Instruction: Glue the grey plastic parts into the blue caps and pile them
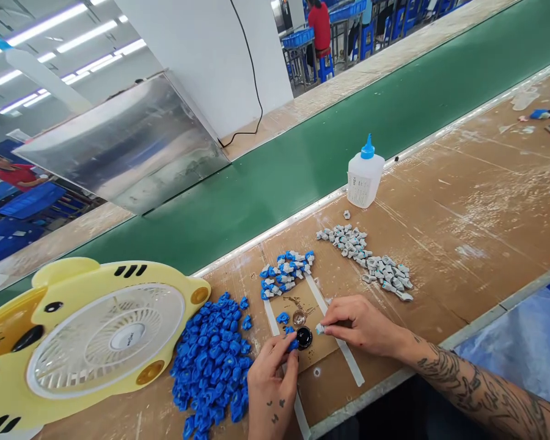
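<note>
Working near my worktop (462, 208) edge, open room far right; left hand (271, 382) pinches a blue cap (294, 344), right hand (360, 324) grips a grey-blue piece (319, 329) beside the black dish (304, 337).

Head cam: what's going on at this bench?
A person sits at a worn brown bench beside a green conveyor belt. The left hand pinches a small blue piece next to a black cap; the right hand holds a small grey-and-blue piece at its fingertips. Around them lie a blue pile, a grey pile, a mixed pile, a glue bottle and a yellow fan.
</note>
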Tool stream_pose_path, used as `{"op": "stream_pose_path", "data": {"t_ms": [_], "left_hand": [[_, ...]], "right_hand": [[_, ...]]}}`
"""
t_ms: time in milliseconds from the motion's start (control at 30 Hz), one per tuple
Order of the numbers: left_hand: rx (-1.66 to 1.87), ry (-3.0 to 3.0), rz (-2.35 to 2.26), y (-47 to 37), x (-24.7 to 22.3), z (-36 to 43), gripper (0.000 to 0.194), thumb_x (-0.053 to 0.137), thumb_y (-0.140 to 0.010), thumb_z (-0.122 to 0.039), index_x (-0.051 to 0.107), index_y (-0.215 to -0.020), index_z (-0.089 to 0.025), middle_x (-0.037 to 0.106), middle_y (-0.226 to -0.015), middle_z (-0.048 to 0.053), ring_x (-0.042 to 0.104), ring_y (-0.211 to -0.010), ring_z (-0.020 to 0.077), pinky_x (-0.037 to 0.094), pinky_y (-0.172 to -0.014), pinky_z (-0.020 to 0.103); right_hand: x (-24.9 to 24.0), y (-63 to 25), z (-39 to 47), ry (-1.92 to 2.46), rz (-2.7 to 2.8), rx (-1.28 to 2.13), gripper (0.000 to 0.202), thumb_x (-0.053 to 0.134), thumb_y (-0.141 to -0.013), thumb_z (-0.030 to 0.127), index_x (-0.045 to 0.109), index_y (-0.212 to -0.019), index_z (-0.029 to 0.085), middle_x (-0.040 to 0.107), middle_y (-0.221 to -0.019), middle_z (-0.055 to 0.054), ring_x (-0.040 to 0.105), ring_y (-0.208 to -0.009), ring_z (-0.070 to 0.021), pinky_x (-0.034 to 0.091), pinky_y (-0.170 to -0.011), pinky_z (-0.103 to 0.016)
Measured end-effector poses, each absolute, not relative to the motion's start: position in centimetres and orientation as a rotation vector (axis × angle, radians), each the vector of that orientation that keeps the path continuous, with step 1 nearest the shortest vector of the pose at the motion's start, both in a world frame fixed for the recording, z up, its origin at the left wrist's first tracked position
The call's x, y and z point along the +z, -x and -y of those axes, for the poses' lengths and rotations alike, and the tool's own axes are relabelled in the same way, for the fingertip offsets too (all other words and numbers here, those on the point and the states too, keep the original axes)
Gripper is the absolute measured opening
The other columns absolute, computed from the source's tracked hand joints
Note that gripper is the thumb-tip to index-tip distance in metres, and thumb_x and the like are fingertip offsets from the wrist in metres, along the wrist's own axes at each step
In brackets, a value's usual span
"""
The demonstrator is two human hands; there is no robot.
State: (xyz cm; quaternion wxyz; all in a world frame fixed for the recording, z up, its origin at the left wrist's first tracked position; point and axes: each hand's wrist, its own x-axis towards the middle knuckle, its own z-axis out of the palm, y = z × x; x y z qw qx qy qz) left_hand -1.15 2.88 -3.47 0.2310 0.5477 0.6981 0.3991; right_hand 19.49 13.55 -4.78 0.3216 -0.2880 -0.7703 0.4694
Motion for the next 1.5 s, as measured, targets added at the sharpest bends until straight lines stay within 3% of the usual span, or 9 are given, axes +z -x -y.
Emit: {"op": "stream_pose_path", "data": {"t_ms": [267,500,633,833,1067,1233,1367,1500], "left_hand": [[0.943,-1.769,-1.985,1.7,-4.3,-2.6,0.027,0.06,-0.091,-0.034,0.077,-0.11,-0.025,0.078,-0.083,0.004,0.073,-0.065,0.019,0.061,-0.061,0.028],[0.886,-1.764,-1.973,1.0,-4.1,-3.0,0.024,0.059,-0.09,-0.033,0.081,-0.099,-0.027,0.077,-0.079,0.005,0.072,-0.062,0.0196,0.061,-0.061,0.029],[1.02,-1.512,-1.975,1.0,-3.4,-3.1,0.023,0.069,-0.082,-0.039,0.083,-0.094,-0.026,0.079,-0.078,0.006,0.072,-0.061,0.0199,0.061,-0.06,0.029],[1.37,-0.748,-1.83,0.5,-2.4,-3.3,0.039,0.092,-0.052,-0.046,0.082,-0.078,-0.019,0.08,-0.072,0.009,0.076,-0.064,0.0245,0.064,-0.059,0.03],[1.563,-0.496,-1.699,-1.9,-2.6,-3.7,0.038,0.096,-0.046,-0.042,0.082,-0.075,-0.02,0.079,-0.069,0.007,0.075,-0.061,0.0198,0.062,-0.058,0.024],[1.526,-0.474,-1.706,-2.1,-1.9,-3.9,0.039,0.095,-0.041,-0.041,0.083,-0.071,-0.02,0.079,-0.067,0.008,0.076,-0.061,0.0229,0.063,-0.058,0.028],[1.487,-0.53,-1.701,-1.6,-1.8,-4.4,0.037,0.093,-0.045,-0.041,0.083,-0.074,-0.019,0.08,-0.069,0.01,0.076,-0.063,0.0243,0.064,-0.059,0.03],[1.473,-0.698,-1.733,-0.3,-2.0,-6.3,0.045,0.089,-0.051,-0.042,0.082,-0.088,-0.017,0.08,-0.073,0.008,0.076,-0.066,0.0241,0.063,-0.059,0.031]], "right_hand": [[-5.1,-19.4,-13.5,0.719,2.004,1.206,0.026,0.063,-0.097,0.035,0.08,-0.09,0.016,0.075,-0.079,-0.007,0.066,-0.071,-0.0151,0.05,-0.066,-0.024],[-5.0,-19.4,-13.5,0.725,1.977,1.22,0.024,0.064,-0.096,0.033,0.08,-0.089,0.017,0.076,-0.079,-0.006,0.067,-0.072,-0.0151,0.051,-0.067,-0.023],[-4.5,-19.3,-13.2,0.706,1.939,1.227,0.026,0.064,-0.096,0.037,0.081,-0.089,0.018,0.075,-0.078,-0.006,0.067,-0.07,-0.0147,0.051,-0.066,-0.023],[-3.1,-18.2,-11.6,0.766,1.701,1.29,0.032,0.064,-0.096,0.044,0.083,-0.089,0.019,0.077,-0.076,-0.006,0.069,-0.066,-0.014,0.054,-0.063,-0.021],[-2.8,-15.8,-9.8,0.78,1.64,1.153,0.027,0.061,-0.098,0.037,0.083,-0.092,0.021,0.078,-0.079,-0.005,0.071,-0.068,-0.0137,0.058,-0.065,-0.02],[-2.2,-16.0,-10.3,0.729,1.763,1.131,0.03,0.06,-0.099,0.036,0.082,-0.088,0.019,0.076,-0.074,-0.006,0.069,-0.065,-0.0138,0.055,-0.063,-0.02],[-2.1,-15.9,-11.4,0.747,1.844,1.186,0.03,0.061,-0.098,0.037,0.082,-0.087,0.019,0.076,-0.076,-0.005,0.07,-0.068,-0.0142,0.054,-0.065,-0.021],[-2.1,-15.9,-13.0,0.789,1.943,1.124,0.021,0.064,-0.095,0.032,0.079,-0.101,0.018,0.077,-0.088,-0.005,0.07,-0.074,-0.0151,0.055,-0.07,-0.023]]}}
